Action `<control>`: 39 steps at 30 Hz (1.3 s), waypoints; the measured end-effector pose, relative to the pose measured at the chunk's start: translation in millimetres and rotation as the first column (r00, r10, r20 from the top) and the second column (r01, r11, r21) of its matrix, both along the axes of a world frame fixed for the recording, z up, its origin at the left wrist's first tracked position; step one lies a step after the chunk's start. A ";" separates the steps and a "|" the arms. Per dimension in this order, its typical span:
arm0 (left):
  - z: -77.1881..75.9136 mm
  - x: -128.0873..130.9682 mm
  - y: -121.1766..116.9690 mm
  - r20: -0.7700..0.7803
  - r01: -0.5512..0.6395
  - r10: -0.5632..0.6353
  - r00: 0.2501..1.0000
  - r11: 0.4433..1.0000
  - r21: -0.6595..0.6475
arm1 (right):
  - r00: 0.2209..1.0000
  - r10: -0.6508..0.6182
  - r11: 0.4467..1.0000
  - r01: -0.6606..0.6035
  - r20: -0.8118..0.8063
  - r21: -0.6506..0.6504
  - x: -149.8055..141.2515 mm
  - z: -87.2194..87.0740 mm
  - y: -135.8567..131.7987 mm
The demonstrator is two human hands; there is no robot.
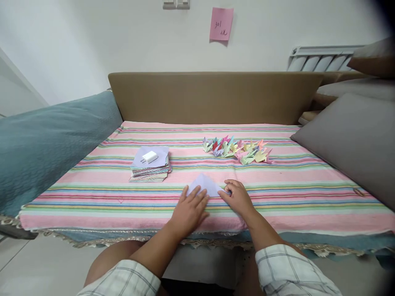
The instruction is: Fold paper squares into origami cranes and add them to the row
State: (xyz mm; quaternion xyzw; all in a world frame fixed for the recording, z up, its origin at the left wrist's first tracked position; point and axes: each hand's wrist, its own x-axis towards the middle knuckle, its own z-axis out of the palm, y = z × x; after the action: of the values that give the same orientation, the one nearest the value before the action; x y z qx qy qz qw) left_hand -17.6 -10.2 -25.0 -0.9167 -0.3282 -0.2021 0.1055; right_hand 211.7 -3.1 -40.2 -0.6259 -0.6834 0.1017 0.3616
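A pale lavender sheet of origami paper (205, 183), folded into a triangle, lies on the striped cloth with its point away from me. My left hand (190, 209) rests on its left part, fingers stretched out and a little spread. At the right corner, my right hand (237, 197) pinches the paper between thumb and curled fingers. Beyond it sits a cluster of folded paper cranes (226, 149) in many colours. To the left is a stack of square paper (151, 172), its top sheet lavender, with a white plug adapter (149, 156) lying on top.
The striped cloth (92, 193) covers the sofa seat, up to a brown backrest (216, 96). A blue-green covered armrest (55, 139) bounds the left; grey cushions (354, 135) lean at the right. A pink note (221, 24) and a radiator (324, 59) are at the wall.
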 end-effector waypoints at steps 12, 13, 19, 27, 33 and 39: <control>-12.2 10.7 -6.4 -0.176 0.019 -0.044 0.983 0.990 -0.140 | 0.993 -0.084 0.993 0.077 0.081 0.093 -23.9 4.8 -8.0; -11.6 10.6 -6.4 -0.176 0.021 -0.047 0.983 0.989 -0.144 | 0.992 -0.089 0.993 0.082 0.090 0.082 -27.1 5.3 -8.5; -8.7 8.1 -6.4 -0.171 0.038 -0.064 0.983 0.988 -0.152 | 0.997 -0.071 0.997 0.071 -0.015 0.003 -14.6 2.3 -3.6; -5.1 -12.6 -8.9 -0.098 -0.001 -0.019 0.995 0.980 -0.201 | 0.988 -0.049 0.997 0.040 -0.149 -0.068 13.6 -7.5 0.4; -2.4 -33.3 -10.8 -0.057 -0.080 0.070 0.996 0.977 -0.198 | 0.984 -0.041 0.995 0.025 -0.174 -0.092 14.4 -9.8 1.6; 1.8 -47.1 -7.1 0.001 -0.182 0.184 0.983 0.972 -0.147 | 0.987 -0.017 0.997 0.005 -0.158 -0.076 17.3 -12.6 2.2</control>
State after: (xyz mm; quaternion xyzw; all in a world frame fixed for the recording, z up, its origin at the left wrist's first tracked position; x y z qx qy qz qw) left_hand -64.6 -17.3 -23.2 -0.8862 -0.4261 -0.1737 0.0537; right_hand 229.1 -1.0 -52.8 -0.6326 -0.6448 0.1749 0.3918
